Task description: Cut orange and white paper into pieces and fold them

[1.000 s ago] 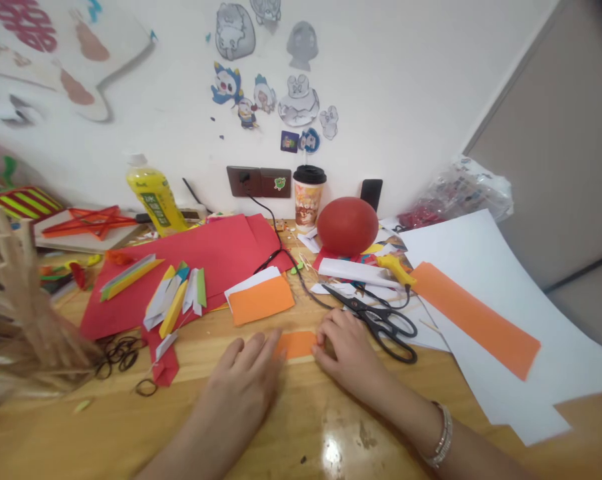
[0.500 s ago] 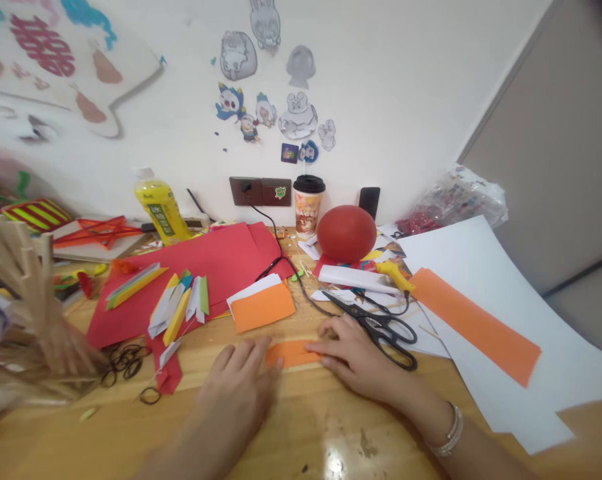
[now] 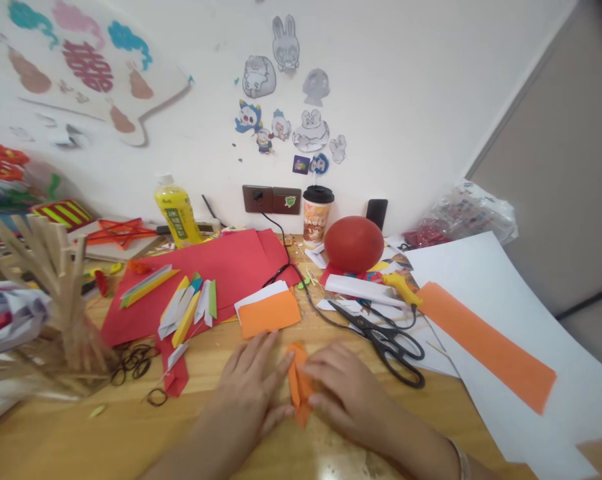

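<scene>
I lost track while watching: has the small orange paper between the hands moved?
Yes: the folded paper moved nearer, away from the orange sheet behind it, and turned lengthwise.

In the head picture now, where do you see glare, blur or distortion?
Head view: pale glare on the wooden tabletop at the bottom edge; soft blur on the right hand and on the wooden sticks at far left; outer parts look stretched, as by a wide lens; the top right corner darkens.
</scene>
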A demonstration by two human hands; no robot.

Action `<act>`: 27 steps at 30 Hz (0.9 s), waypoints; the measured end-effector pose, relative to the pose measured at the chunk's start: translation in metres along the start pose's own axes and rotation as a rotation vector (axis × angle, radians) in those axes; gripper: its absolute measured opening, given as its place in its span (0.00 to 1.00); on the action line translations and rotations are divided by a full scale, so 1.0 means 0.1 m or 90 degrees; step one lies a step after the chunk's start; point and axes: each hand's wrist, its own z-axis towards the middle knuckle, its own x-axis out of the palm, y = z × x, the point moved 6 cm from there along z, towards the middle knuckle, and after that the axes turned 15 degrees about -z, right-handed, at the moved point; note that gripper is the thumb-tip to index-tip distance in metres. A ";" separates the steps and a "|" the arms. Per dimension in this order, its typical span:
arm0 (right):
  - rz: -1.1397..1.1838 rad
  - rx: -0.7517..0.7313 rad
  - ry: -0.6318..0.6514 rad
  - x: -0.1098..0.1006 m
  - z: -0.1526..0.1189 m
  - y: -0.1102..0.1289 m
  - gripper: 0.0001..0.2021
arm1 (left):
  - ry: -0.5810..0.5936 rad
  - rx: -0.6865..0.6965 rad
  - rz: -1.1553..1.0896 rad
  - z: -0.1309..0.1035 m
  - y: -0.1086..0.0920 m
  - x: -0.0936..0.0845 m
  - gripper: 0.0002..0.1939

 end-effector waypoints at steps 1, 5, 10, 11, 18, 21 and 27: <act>-0.002 0.042 -0.031 -0.03 0.00 -0.08 0.13 | 0.006 0.013 -0.012 0.00 0.00 0.01 0.30; -0.035 0.047 -0.008 -0.06 0.02 -0.19 0.16 | 0.030 0.041 -0.037 0.01 -0.04 0.00 0.33; -0.057 -0.028 0.059 0.00 0.02 -0.07 0.13 | 0.053 0.021 -0.011 0.00 -0.03 -0.01 0.37; -0.060 -0.032 0.058 0.00 0.02 -0.06 0.13 | 0.050 0.018 -0.003 0.00 -0.03 -0.01 0.37; -0.141 -0.050 0.046 0.00 0.01 -0.07 0.09 | -0.026 0.040 0.056 0.06 -0.08 -0.03 0.25; -0.183 -0.035 0.047 -0.01 0.02 -0.06 0.08 | -0.001 0.073 0.073 0.08 -0.13 -0.03 0.13; -0.175 -0.105 -0.015 -0.02 0.01 -0.03 0.08 | 0.039 0.047 0.109 0.09 -0.11 -0.05 0.12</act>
